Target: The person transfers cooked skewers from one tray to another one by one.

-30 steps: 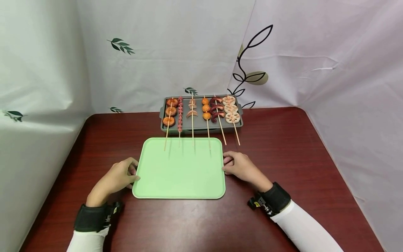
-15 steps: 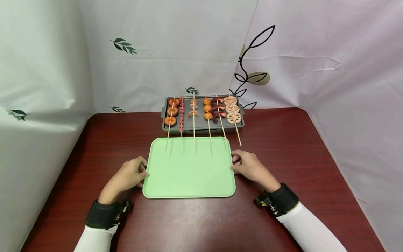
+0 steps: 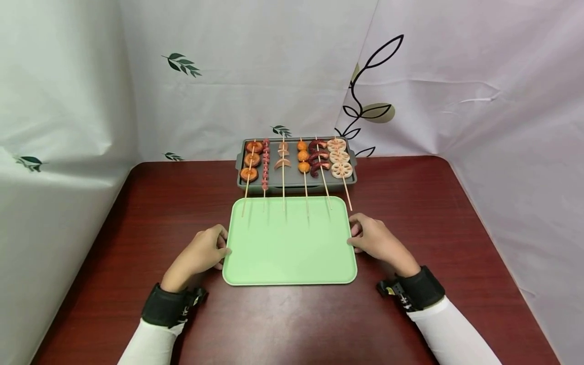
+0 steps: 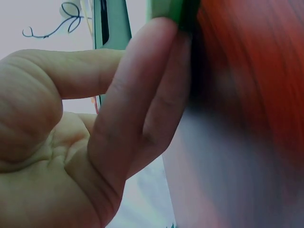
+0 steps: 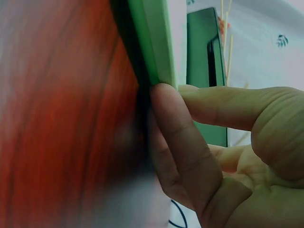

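A light green rectangular tray (image 3: 292, 243) lies level in front of the grill in the head view, nothing on its surface. My left hand (image 3: 203, 249) pinches its left edge, thumb over the rim and fingers beneath. At the opposite edge my right hand (image 3: 375, 238) grips the rim the same way. The right wrist view shows the tray's side (image 5: 154, 42) between thumb and fingertips, close to the wood. In the left wrist view a corner of the green rim (image 4: 164, 8) meets the fingertips.
Behind the tray stands a grey grill pan (image 3: 292, 178) bearing several food skewers, among them lotus root slices (image 3: 341, 170), orange balls (image 3: 303, 156) and mushrooms (image 3: 250, 174). Their sticks overhang the tray's far edge. A pale curtain (image 3: 255, 66) encloses the dark red table (image 3: 433, 203).
The green tray has slid to the right with both hands on it, so that it sits more squarely in front of the grill pan. The skewers have stayed in place on the pan.
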Action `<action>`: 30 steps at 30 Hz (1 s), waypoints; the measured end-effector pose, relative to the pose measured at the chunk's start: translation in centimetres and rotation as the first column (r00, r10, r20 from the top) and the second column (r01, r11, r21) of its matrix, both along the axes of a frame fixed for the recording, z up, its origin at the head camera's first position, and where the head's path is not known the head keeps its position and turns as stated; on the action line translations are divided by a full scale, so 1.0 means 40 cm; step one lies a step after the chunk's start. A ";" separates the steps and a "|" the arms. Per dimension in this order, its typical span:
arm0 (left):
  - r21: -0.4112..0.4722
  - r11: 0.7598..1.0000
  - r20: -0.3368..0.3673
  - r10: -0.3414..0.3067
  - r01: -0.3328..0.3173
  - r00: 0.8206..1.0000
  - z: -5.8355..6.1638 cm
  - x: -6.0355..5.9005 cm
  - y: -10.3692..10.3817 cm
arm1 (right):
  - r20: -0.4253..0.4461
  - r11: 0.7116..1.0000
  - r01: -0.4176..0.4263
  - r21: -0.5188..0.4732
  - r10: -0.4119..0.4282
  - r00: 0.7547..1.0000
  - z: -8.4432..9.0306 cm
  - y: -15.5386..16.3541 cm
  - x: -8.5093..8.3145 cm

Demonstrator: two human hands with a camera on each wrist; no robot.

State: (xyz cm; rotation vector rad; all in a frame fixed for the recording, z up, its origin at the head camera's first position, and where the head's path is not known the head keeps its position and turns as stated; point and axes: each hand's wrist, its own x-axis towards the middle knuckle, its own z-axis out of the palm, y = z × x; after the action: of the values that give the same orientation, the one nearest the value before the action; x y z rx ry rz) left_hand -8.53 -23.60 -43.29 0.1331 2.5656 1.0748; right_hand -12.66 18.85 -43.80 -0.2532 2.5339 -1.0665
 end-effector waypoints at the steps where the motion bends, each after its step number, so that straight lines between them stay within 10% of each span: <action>1: 0.007 1.000 0.007 -0.001 0.001 1.000 -0.002 -0.002 0.005 | 0.000 1.000 -0.006 0.014 0.006 1.000 0.000 0.005 -0.002; 30: 0.066 0.998 0.058 0.004 -0.008 0.998 -0.011 -0.018 0.040 | 0.102 0.995 -0.065 0.071 0.058 0.993 0.009 0.040 -0.038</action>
State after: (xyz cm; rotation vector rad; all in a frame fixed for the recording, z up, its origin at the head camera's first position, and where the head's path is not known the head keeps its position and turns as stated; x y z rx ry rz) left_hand -9.24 -21.99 -43.73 0.1100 2.4820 1.1497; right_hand -14.17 20.44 -43.43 -0.2496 2.4545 -0.9366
